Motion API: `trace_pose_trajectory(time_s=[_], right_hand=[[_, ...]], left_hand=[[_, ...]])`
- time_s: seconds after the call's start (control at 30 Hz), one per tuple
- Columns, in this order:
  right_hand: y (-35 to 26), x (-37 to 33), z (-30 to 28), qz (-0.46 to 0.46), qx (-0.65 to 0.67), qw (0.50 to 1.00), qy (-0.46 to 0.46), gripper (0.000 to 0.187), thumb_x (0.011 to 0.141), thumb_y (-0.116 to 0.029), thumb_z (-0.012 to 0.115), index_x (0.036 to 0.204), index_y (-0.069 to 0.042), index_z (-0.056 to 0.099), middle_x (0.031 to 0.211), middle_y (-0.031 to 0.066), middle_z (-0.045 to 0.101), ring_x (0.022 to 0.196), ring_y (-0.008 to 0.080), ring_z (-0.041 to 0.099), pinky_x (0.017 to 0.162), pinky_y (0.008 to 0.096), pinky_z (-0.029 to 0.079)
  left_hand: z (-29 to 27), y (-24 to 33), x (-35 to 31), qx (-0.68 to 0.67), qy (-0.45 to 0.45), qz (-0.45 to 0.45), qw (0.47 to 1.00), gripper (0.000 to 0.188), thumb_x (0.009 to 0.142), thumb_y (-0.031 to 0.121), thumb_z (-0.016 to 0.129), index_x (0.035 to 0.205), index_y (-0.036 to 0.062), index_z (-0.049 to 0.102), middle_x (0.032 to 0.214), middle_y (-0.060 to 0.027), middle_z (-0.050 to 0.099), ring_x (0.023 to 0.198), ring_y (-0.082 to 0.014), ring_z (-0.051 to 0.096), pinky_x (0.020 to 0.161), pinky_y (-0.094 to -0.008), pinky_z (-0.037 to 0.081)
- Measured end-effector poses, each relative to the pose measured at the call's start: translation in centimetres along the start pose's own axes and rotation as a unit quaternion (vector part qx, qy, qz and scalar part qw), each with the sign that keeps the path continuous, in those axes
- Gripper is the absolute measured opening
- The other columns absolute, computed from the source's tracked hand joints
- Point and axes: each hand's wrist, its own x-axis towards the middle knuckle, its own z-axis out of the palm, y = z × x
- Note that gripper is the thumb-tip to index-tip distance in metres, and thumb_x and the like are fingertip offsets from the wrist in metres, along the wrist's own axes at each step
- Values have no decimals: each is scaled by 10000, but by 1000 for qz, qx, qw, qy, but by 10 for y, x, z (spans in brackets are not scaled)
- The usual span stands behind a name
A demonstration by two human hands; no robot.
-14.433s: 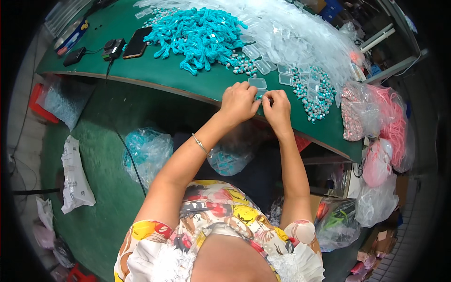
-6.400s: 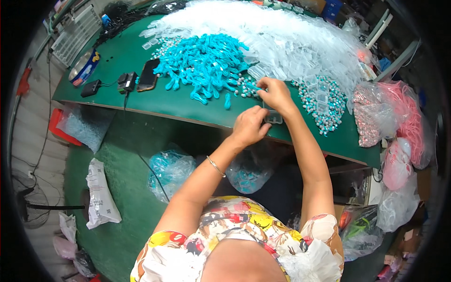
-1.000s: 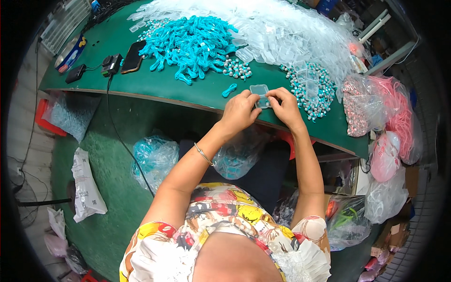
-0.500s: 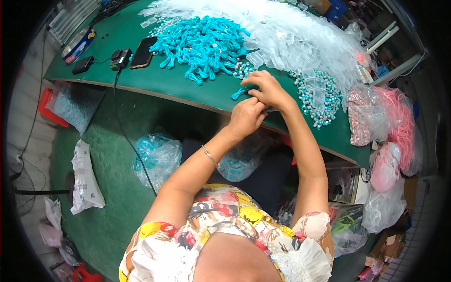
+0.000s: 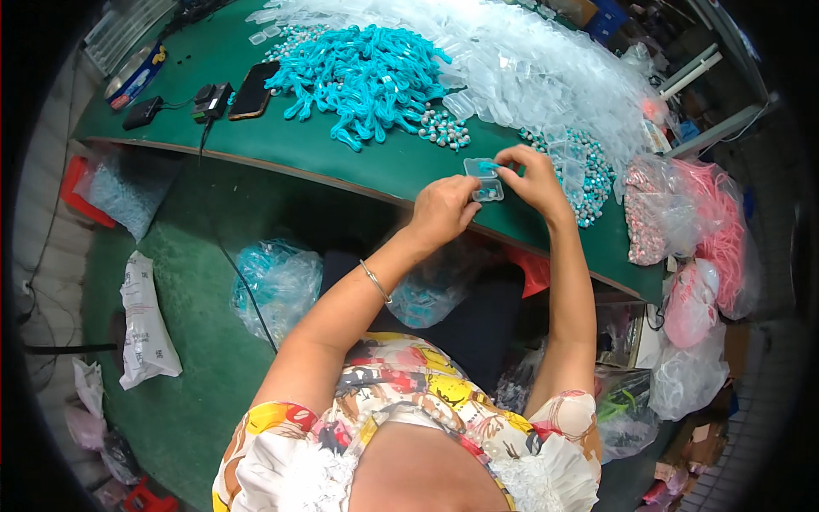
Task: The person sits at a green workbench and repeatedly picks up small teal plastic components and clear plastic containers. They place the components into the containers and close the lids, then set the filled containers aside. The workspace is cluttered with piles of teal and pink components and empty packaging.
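Note:
At the table's near edge, my left hand (image 5: pixel 442 207) grips a small clear plastic box (image 5: pixel 490 193) whose lid stands open. My right hand (image 5: pixel 534 183) is at the box's right side, thumb and fingers pinching a small turquoise cord bundle (image 5: pixel 487 166) over the box. Beyond my hands lies a heap of turquoise cord bundles (image 5: pixel 367 81). A small group of silver and turquoise beads (image 5: pixel 445 130) sits between that heap and the box. More such beads (image 5: pixel 593 175) are piled right of my right hand.
A large mound of clear plastic boxes (image 5: pixel 546 72) covers the back of the green table (image 5: pixel 375 166). On the left lie a phone (image 5: pixel 252 89), a small camera (image 5: pixel 211 101) with a cable and a round tin (image 5: pixel 136 78). Pink cords (image 5: pixel 717 226) in bags hang at the right edge.
The turquoise bundle that lay on the table near my right hand is now in its fingers. The clear box, hidden under my hands before, now shows open in my left hand.

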Motion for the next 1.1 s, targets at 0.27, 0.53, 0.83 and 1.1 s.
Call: trace_pose_trajectory(time_s=[0.27, 0.53, 0.83, 1.1], right_hand=[[-3, -25, 11, -60, -108, 992, 10, 171, 746, -120, 747, 904, -72, 702, 888, 79, 668, 868, 299, 632, 762, 416, 474], [20, -4, 17, -56, -101, 992, 43, 219, 840, -131, 669, 1046, -64, 696, 1011, 121, 649, 947, 320, 617, 834, 427, 487], [19, -3, 26, 40, 23, 999, 28, 247, 764, -23, 733, 996, -10, 650, 886, 102, 588, 748, 227, 602, 678, 343, 494], [9, -40, 24, -78, -2, 992, 100, 230, 773, 6, 707, 992, -7, 640, 896, 136, 613, 771, 277, 623, 681, 350, 505]], left_hand=[[-4, 6, 5, 15, -13, -21, 1000, 547, 730, 101, 777, 1208, 93, 511, 959, -143, 571, 814, -357, 632, 671, -447, 505], [-2, 5, 5, 26, -23, -33, 999, 383, 739, 122, 778, 1086, 95, 621, 948, -127, 573, 806, -359, 632, 677, -449, 512], [0, -1, 3, 32, -25, -11, 999, 383, 752, 118, 779, 1104, 84, 633, 926, -108, 609, 805, -329, 637, 687, -424, 512], [-6, 4, 8, -2, -45, -30, 999, 506, 776, 121, 759, 1238, 82, 555, 979, -137, 607, 881, -363, 626, 726, -443, 509]])
